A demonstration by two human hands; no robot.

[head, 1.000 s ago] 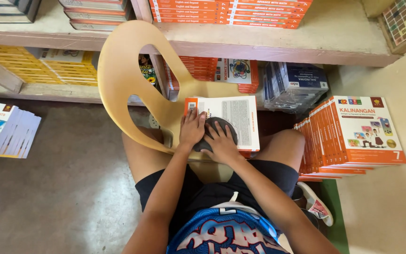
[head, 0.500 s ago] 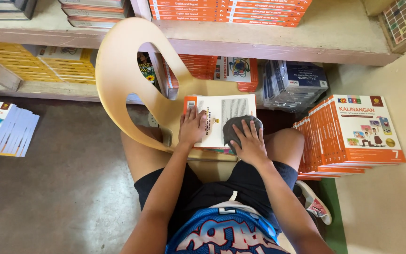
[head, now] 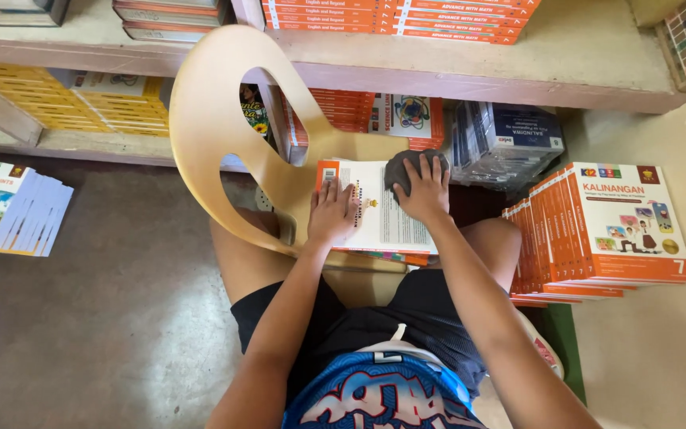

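A white-covered book [head: 387,218] with an orange spine lies on the seat of a tan plastic chair [head: 216,127] in front of my knees. My left hand [head: 332,213] presses flat on the book's left part, fingers spread. My right hand [head: 424,189] grips a dark grey cloth [head: 401,168] at the book's upper right corner. More books lie stacked under the white one.
A tall stack of orange books [head: 597,234] stands to the right by my knee. Blue-spined books [head: 9,206] lie on the floor at left. Concrete shelves [head: 518,71] ahead hold orange, yellow and wrapped dark books [head: 510,143].
My right hand has slid the grey cloth from the middle of the book's cover up to its far right corner. My left hand has stayed flat on the book.
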